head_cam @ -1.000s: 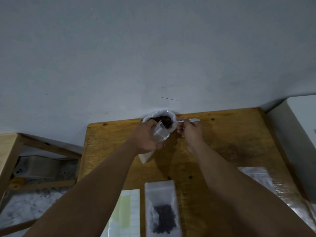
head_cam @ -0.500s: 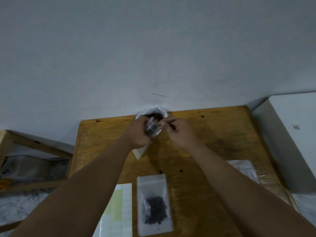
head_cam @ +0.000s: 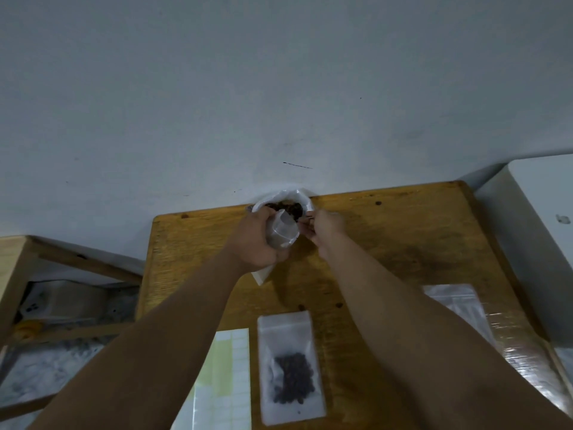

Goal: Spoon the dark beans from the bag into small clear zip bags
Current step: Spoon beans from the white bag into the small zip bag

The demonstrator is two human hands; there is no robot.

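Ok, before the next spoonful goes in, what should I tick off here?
1. Small zip bag gripped by the left hand, mouth open toward the beans: ok.
2. Big bag open, dark beans exposed: ok.
3. Right hand pinching the spoon by the small zip bag's mouth: ok, though little of the spoon shows.
4. Spoon bowl loaded: cannot tell, hidden.
5. Filled zip bag lying on the wooden table, apart from both hands: ok.
6. Its zip sealed: cannot tell.
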